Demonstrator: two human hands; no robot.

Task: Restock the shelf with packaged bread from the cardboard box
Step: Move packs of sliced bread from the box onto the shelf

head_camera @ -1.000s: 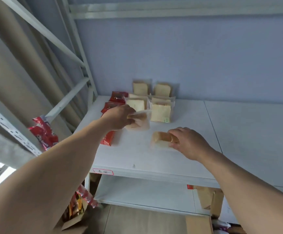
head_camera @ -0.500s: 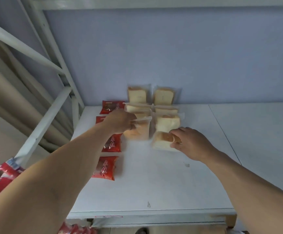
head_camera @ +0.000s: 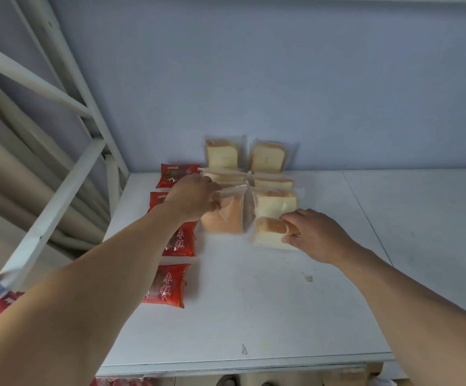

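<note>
Two hands worked on the shelf (head_camera: 254,302). Left hand (head_camera: 195,197) pinched an upright bread pack (head_camera: 226,215) by its top, beside the red packs (head_camera: 180,239). Right hand (head_camera: 314,232) curled round a bread pack lying flat (head_camera: 269,234), just before the stocked bread rows (head_camera: 268,158).

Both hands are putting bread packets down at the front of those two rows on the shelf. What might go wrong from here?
The left hand holds its bread packet by the top flap only; it stands upright and might tip once released. The right hand has a grip on a packet lying flat, unlike the upright ones behind, so that row may look uneven. The left forearm passes over the red snack packets and could nudge them when withdrawing.
</note>
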